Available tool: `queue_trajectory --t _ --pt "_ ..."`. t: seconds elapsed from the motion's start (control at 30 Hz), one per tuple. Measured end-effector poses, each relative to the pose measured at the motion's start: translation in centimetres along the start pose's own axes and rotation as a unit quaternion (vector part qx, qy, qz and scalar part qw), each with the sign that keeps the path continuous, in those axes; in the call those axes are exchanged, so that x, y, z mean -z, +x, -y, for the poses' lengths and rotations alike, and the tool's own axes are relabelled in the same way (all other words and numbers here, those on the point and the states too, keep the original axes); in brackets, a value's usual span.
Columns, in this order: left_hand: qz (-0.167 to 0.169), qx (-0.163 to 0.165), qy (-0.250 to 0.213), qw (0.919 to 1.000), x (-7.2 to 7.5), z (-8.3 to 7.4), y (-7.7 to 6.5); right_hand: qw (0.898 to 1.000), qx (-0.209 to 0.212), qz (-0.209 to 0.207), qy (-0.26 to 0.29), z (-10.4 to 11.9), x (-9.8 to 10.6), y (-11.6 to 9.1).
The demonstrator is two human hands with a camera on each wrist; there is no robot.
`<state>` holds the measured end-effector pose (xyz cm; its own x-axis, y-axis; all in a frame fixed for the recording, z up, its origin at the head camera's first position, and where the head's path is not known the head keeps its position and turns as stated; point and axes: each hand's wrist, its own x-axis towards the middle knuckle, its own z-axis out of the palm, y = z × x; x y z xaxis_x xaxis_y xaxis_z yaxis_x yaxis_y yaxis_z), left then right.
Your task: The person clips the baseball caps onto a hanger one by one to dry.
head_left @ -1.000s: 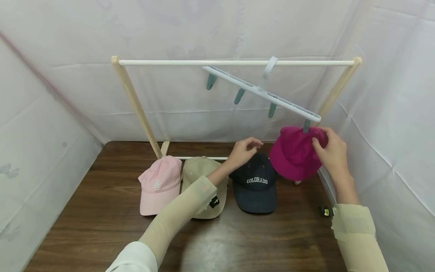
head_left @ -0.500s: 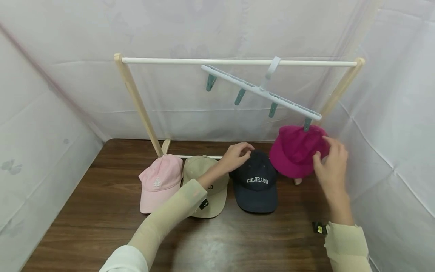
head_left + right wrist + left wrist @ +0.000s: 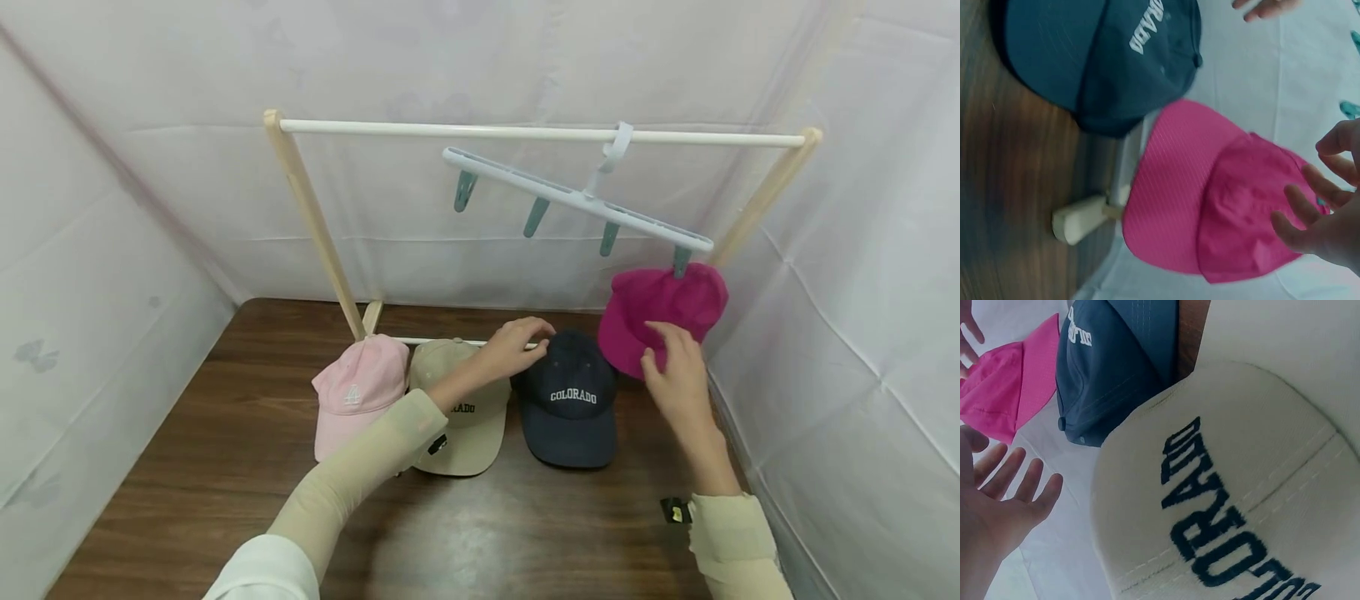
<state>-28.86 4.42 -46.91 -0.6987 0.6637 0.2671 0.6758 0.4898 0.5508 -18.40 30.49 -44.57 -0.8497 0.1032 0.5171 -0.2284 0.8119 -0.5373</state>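
Note:
A magenta cap (image 3: 675, 296) hangs by a teal clip (image 3: 682, 261) at the right end of a pale blue clip hanger (image 3: 577, 198). My right hand (image 3: 678, 379) is in front of that cap, fingers loosely bent and holding nothing; the right wrist view shows the fingers spread beside the crown. My left hand (image 3: 512, 348) hovers over the top of the beige cap (image 3: 480, 433), its fingertips near the crown of the navy cap (image 3: 573, 400), which reads COLORADO. In the left wrist view its fingers (image 3: 1025, 481) are spread apart with nothing between them.
The hanger hooks over the white rail (image 3: 420, 129) of a wooden-legged rack (image 3: 315, 221) and slopes down to the right. A pink cap (image 3: 367, 375) sits at the left of the row on the brown table (image 3: 187, 467). A small black item (image 3: 675, 510) lies beside my right sleeve.
My right hand has let go of the magenta cap and moved left and down, across its front. My left hand has shifted slightly left. The cap stays hanging from the clip.

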Motion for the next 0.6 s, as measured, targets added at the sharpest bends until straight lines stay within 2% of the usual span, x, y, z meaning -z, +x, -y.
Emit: queue_trajectory --t 0.27,0.6 --pt "0.011 -0.001 -0.003 0.9999 -0.9 -0.4 0.3 0.999 -0.008 0.041 0.001 -0.1 -2.2 -0.8" --pt "0.019 0.021 -0.012 0.9995 -1.3 -0.4 -0.3 0.997 -0.010 0.079 0.016 -0.1 -4.4 -0.9"
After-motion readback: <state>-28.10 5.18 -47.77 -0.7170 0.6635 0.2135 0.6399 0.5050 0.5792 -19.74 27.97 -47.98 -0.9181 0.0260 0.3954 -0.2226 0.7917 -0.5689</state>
